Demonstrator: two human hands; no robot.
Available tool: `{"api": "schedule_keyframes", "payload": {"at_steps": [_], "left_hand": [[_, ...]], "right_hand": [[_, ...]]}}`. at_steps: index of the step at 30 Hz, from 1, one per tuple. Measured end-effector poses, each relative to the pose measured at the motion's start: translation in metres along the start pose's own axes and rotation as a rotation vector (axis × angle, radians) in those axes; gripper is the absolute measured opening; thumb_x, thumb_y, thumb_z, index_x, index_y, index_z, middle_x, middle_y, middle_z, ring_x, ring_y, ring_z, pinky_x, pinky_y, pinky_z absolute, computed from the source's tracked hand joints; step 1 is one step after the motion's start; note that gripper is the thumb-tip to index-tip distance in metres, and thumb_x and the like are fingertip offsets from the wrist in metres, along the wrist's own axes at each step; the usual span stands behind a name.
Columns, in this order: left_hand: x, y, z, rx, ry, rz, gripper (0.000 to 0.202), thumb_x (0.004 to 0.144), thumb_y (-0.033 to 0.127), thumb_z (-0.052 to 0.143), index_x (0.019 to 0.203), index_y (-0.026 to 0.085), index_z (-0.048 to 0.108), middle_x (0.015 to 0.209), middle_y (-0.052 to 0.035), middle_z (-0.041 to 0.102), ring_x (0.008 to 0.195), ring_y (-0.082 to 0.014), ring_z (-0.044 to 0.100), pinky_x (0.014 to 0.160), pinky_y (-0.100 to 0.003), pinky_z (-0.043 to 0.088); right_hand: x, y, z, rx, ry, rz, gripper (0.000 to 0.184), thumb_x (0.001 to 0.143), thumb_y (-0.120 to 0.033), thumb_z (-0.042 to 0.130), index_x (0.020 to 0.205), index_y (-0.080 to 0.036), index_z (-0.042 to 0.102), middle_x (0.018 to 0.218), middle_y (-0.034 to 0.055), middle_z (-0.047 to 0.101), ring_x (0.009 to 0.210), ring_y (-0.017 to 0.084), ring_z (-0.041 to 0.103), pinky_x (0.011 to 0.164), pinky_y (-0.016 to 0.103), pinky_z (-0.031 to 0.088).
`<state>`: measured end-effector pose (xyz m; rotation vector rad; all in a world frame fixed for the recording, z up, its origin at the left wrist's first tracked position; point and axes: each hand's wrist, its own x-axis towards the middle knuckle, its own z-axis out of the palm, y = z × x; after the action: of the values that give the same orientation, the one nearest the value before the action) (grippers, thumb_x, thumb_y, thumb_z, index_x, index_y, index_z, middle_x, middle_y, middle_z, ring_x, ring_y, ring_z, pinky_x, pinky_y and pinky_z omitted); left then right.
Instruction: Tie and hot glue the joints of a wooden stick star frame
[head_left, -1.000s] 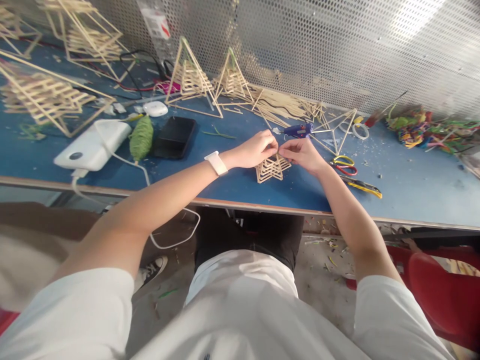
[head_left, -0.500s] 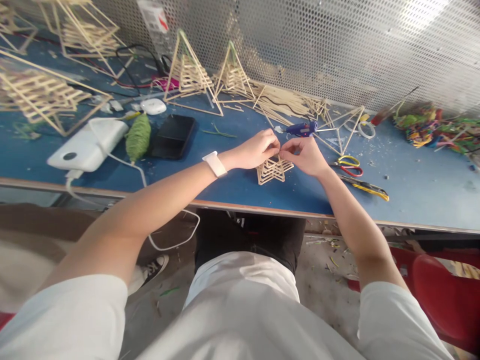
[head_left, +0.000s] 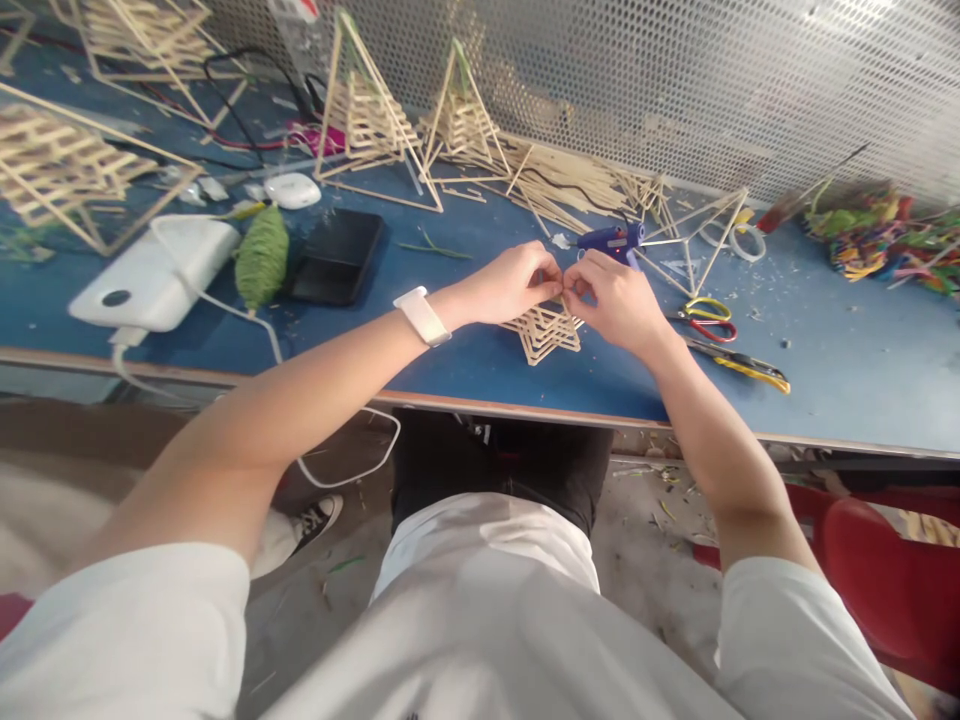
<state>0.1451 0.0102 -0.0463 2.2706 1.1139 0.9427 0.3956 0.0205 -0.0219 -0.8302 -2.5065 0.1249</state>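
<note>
A white wristband [head_left: 422, 316], smooth and broad like a smartwatch strap, circles the wrist just behind the left grip [head_left: 517, 285]. Farther back from both grips the arms are bare up to short white sleeves, the left sleeve [head_left: 127, 640] and the right sleeve [head_left: 802, 640], plain and loose at the hem. They belong to a white T-shirt [head_left: 487, 610], creased across the front, well back from the right grip [head_left: 615, 300]. Beneath the grips, a black leg garment [head_left: 510, 465] covers the lap.
</note>
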Motion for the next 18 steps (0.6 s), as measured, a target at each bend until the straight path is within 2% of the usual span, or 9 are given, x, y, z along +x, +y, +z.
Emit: {"api": "schedule_keyframes", "payload": {"at_steps": [5, 10, 14, 18], "left_hand": [[0.000, 0.011, -0.011, -0.046, -0.032, -0.048, 0.016, 0.106, 0.019, 0.070, 0.104, 0.015, 0.086, 0.101, -0.0087, 0.080, 0.095, -0.0207, 0.072, 0.089, -0.037, 0.052], [0.002, 0.013, -0.016, -0.194, -0.049, -0.144, 0.016, 0.102, 0.011, 0.068, 0.101, 0.014, 0.084, 0.089, -0.0053, 0.080, 0.081, -0.0164, 0.066, 0.080, -0.034, 0.048], [0.000, 0.013, -0.018, -0.339, -0.052, -0.208, 0.015, 0.104, 0.009, 0.066, 0.108, 0.015, 0.079, 0.098, -0.0070, 0.081, 0.084, -0.0148, 0.068, 0.084, -0.032, 0.052], [-0.002, 0.013, -0.024, -0.383, -0.163, -0.236, 0.018, 0.100, 0.008, 0.067, 0.111, 0.016, 0.078, 0.096, -0.0067, 0.078, 0.078, -0.0146, 0.069, 0.079, -0.033, 0.053]], "right_hand": [[0.002, -0.001, -0.010, -0.091, -0.067, -0.088, 0.010, 0.109, -0.021, 0.063, 0.111, -0.021, 0.073, 0.113, 0.0089, 0.075, 0.087, 0.021, 0.064, 0.076, 0.036, 0.044], [0.010, 0.001, -0.016, -0.157, -0.167, -0.205, 0.015, 0.114, -0.023, 0.056, 0.116, -0.019, 0.071, 0.114, 0.0106, 0.072, 0.085, 0.021, 0.063, 0.075, 0.036, 0.048], [0.014, 0.003, -0.019, -0.268, -0.207, -0.299, 0.022, 0.119, -0.027, 0.050, 0.118, -0.020, 0.070, 0.113, 0.0094, 0.071, 0.080, 0.018, 0.059, 0.067, 0.034, 0.043], [0.015, 0.007, -0.023, -0.374, -0.198, -0.444, 0.026, 0.122, -0.027, 0.047, 0.118, -0.019, 0.071, 0.107, 0.0068, 0.070, 0.078, 0.016, 0.061, 0.063, 0.034, 0.036]]}}
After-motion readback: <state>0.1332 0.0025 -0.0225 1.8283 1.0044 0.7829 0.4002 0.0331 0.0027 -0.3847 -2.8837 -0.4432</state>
